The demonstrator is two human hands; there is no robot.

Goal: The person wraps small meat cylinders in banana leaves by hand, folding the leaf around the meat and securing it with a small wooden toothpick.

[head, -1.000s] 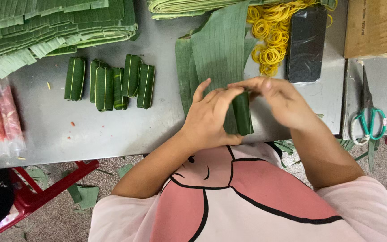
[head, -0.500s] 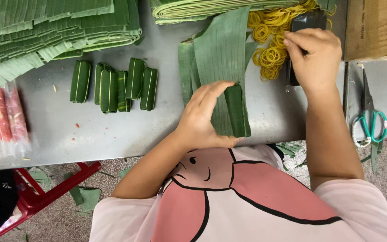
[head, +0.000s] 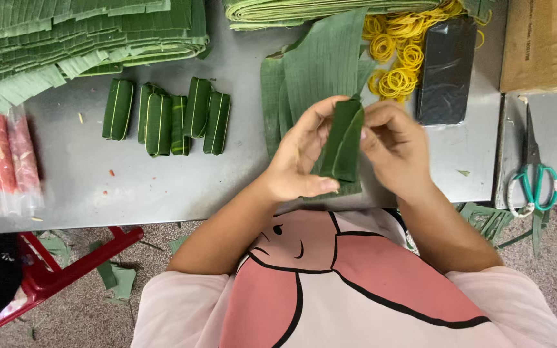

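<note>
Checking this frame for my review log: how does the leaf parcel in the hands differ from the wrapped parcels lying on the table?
The held parcel is lifted off the table, gripped between the left hand and right hand; the finished parcels lie untouched. The held one is single and tilted; the finished ones form a side-by-side row. Both are green leaf wraps of similar shape.

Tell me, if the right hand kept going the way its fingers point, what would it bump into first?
The right hand points leftward, so it would meet the green leaf roll it already pinches, then the left hand behind it. Depth is hard to judge.
</note>
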